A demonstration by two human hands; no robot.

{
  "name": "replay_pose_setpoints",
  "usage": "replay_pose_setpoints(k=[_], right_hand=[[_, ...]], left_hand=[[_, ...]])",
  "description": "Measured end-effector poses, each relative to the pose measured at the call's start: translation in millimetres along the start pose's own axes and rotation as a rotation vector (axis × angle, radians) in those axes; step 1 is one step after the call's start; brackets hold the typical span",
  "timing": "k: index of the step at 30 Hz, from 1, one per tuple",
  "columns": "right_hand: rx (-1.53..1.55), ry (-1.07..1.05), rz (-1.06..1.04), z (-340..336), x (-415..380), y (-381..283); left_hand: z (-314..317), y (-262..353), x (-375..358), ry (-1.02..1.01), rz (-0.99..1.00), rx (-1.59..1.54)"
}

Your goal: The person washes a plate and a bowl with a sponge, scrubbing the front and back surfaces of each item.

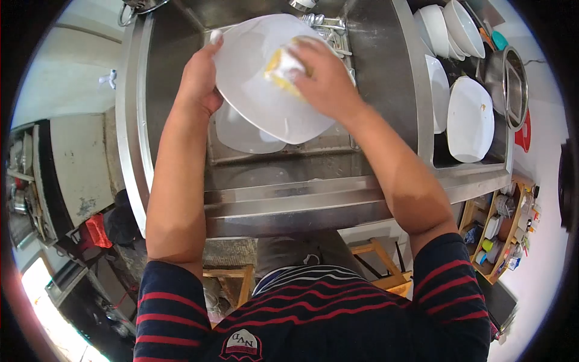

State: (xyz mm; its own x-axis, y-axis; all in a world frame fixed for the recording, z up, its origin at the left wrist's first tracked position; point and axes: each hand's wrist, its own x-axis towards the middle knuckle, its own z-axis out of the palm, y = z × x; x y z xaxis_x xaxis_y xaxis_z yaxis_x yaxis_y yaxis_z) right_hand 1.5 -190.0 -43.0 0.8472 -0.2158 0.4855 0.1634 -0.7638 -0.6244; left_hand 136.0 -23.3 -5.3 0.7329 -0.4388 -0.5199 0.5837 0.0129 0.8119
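Observation:
A large white plate [247, 66] with rounded corners is held up over the sink, tilted toward me. My left hand [203, 75] grips its left rim, thumb on the upper face. Against the plate's face, right of its middle, my right hand [322, 75] presses a yellow sponge [274, 65] with white foam on it. The right hand is slightly blurred. Below the plate, another white dish [244, 134] lies on the sink floor, partly hidden. Several spoons and other cutlery [329, 25] rest at the back of the sink, behind the plate.
The steel sink [386, 78] has a raised front edge close to my body. On the right, a basin holds stacked white bowls [443, 30], a white rectangular dish [470, 120] and a steel bowl [514, 87]. A pot [143, 5] stands at the back left. A wooden shelf [503, 229] is at far right.

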Motion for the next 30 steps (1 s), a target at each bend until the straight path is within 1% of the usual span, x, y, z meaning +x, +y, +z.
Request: replay_pose_setpoints(k=[1,2,4,6,8,9,12,13,14,16,17,19,20,22,23,24,26,27,28,30], right_hand=[[0.113,-0.049,0.000,-1.2,0.8,-17.7],[0.112,-0.046,-0.003,-6.0,-1.1,-28.8],[0.396,-0.309,-0.021,-9.4,-2.5,-43.2],[0.444,-0.346,-0.042,-18.9,0.6,-28.9],[0.554,-0.416,-0.011,-29.9,8.1,-10.9],[0.550,-0.415,-0.014,-31.1,11.2,-5.7],[0.035,-0.118,0.079,-34.0,13.1,8.4],[-0.034,-0.089,0.094,-34.7,11.2,10.7],[-0.039,-0.085,0.092,-32.9,9.8,12.6],[-0.182,0.042,0.172,-26.3,8.8,12.2],[-0.182,0.038,0.171,-23.4,9.7,13.3],[-0.135,0.132,0.138,-17.1,12.1,10.1],[-0.135,0.132,0.140,-12.2,11.9,6.7],[0.050,0.091,0.032,-6.0,12.1,-11.2],[0.124,0.034,0.023,-7.7,10.6,-22.1],[0.125,0.039,0.019,-13.1,9.3,-31.6],[0.365,-0.174,-0.125,-21.2,8.2,-42.9],[0.343,-0.180,-0.170,-22.3,7.6,-40.8],[0.342,-0.176,-0.169,-26.3,8.6,-36.7],[0.122,-0.120,-0.187,-36.0,13.4,-22.8]], left_hand=[[-0.9,1.2,0.9,0.006,-0.003,-0.033],[-2.0,3.2,1.6,0.013,-0.004,-0.064],[-4.7,13.0,-4.8,0.045,0.019,-0.053],[-7.3,22.3,-8.7,0.070,0.040,-0.042],[-13.7,29.3,-9.4,0.072,0.050,-0.053],[-19.0,31.3,-6.2,0.062,0.038,-0.085],[-21.9,31.0,-2.3,-0.008,0.008,-0.078],[-18.3,30.0,-3.0,-0.015,0.010,-0.077],[-14.1,26.3,-5.0,-0.025,0.012,-0.035],[-2.6,19.4,-14.0,-0.031,0.012,-0.001],[3.1,16.1,-18.4,-0.092,-0.021,0.026],[14.8,7.7,-27.2,-0.183,-0.058,0.080],[17.3,3.4,-28.6,-0.183,-0.060,0.080],[21.5,-4.1,-29.7,-0.213,-0.089,-0.003],[23.6,-3.0,-30.8,-0.207,-0.071,-0.022],[22.3,-2.6,-28.7,-0.207,-0.065,-0.018],[15.6,-4.1,-22.2,-0.264,-0.027,-0.108],[16.1,-3.6,-22.2,-0.265,-0.024,-0.105],[17.5,-4.0,-23.0,-0.262,-0.019,-0.110],[19.5,-5.4,-23.0,-0.267,-0.023,-0.110]])
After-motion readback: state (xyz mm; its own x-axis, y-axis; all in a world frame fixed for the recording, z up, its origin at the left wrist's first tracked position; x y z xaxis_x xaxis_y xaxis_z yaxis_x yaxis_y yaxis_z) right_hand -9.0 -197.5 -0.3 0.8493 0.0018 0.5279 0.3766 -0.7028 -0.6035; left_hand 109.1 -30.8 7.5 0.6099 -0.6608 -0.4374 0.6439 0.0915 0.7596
